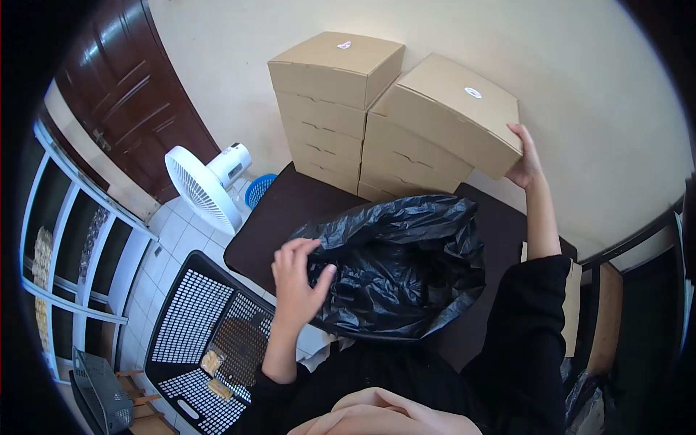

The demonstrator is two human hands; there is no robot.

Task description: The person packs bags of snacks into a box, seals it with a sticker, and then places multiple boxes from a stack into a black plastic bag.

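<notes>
A black plastic bag (370, 290) lies with its mouth open on the dark brown table in front of me. At its left edge is my left hand (297, 279), thumb held apart from the bent fingers, open and seemingly touching the plastic. My right hand (528, 161) grips the near right corner of a brown cardboard box (453, 109). This box sits tilted on top of the right-hand stack of boxes (409, 161), its gripped end sticking out past the stack. Some of my right fingers are hidden behind the box.
A taller stack of cardboard boxes (319, 109) stands to the left against the wall. Left of the dark table (264, 214) are a white fan (203, 188), a blue basket (259, 190) and a black crate (192, 312) holding small packets. A brown door (134, 94) is behind.
</notes>
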